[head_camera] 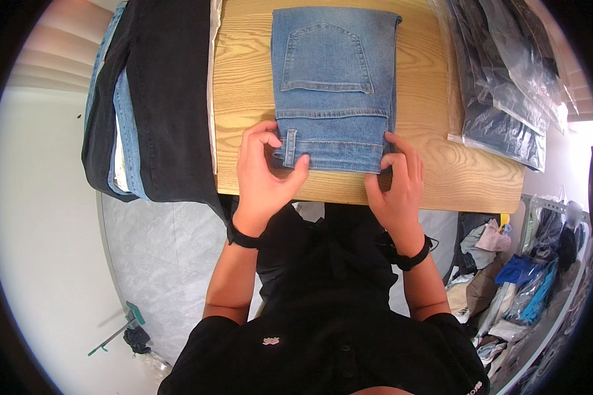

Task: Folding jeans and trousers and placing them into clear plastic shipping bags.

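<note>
A pair of blue denim jeans (333, 64), folded into a compact rectangle, lies on a light wooden table (425, 182). Its back pocket faces up, and the waistband with a belt loop is towards me. My left hand (269, 168) curls around the left end of the waistband, fingertips at the side edge and thumb near the belt loop. At the right end, my right hand (400, 182) touches the side edge and the near corner with fingers and thumb. Whether either hand pinches the cloth is hard to tell.
Black trousers (170, 98) and more blue denim (128, 133) hang over the table's left side. Dark garments in clear plastic bags (504, 118) lie at the right. Below right, a clothes pile (484, 281) sits beside a rack; a green-headed broom or squeegee (135, 313) leans at lower left.
</note>
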